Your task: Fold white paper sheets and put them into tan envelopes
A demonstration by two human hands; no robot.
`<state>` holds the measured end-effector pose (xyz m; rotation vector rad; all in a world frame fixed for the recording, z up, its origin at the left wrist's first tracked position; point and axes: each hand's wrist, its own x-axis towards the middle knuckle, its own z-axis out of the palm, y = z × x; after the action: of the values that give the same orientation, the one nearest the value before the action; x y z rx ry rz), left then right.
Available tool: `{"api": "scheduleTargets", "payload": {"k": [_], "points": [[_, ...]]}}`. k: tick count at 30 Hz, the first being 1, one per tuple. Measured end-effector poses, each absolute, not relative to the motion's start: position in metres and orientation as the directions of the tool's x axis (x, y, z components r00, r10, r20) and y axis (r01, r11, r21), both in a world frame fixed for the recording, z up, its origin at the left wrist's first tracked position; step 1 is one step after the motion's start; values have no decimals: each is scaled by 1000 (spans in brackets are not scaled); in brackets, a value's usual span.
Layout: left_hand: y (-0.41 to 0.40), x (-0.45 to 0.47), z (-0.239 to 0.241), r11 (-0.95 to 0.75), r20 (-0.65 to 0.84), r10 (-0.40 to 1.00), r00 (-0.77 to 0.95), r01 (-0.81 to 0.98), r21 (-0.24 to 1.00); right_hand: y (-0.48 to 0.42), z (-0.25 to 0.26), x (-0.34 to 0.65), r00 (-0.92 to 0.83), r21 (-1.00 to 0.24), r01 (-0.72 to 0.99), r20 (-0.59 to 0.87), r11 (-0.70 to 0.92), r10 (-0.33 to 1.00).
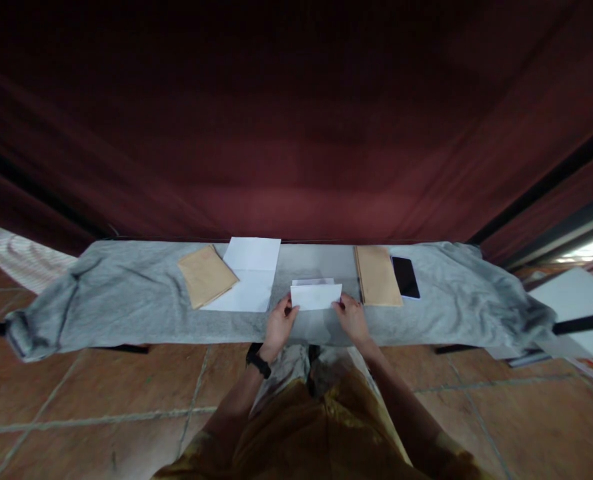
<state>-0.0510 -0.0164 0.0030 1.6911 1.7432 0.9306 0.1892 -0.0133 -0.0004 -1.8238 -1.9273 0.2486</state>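
Note:
A folded white sheet of paper (316,297) is held just above the grey cloth, in front of my body. My left hand (281,323) pinches its left end between thumb and fingers. At the opposite end, my right hand (350,318) grips the lower right corner in the same way. A second layer of the paper shows behind the top edge. Left of my hands lie white sheets with a crease (249,283), partly covered by brown paper envelopes (206,275). To the right is another stack of brown envelopes (380,277).
A dark-screened phone (405,277) lies beside the right-hand envelopes. The grey cloth (136,293) covers a narrow table and is wrinkled at both ends. A dark red curtain (296,153) hangs directly behind. White boards (576,310) stand at the far right.

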Motion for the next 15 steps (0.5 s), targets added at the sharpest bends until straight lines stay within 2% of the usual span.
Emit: {"api": "scheduleTargets", "payload": {"k": [6, 15], "points": [[-13, -34, 15, -2, 153, 979, -132, 750, 661, -9, 1, 181, 36, -359, 932, 221, 47, 975], [-14, -25, 28, -7, 161, 986, -48, 946, 323, -8, 6, 171, 22, -272, 962, 184, 29, 983]]}}
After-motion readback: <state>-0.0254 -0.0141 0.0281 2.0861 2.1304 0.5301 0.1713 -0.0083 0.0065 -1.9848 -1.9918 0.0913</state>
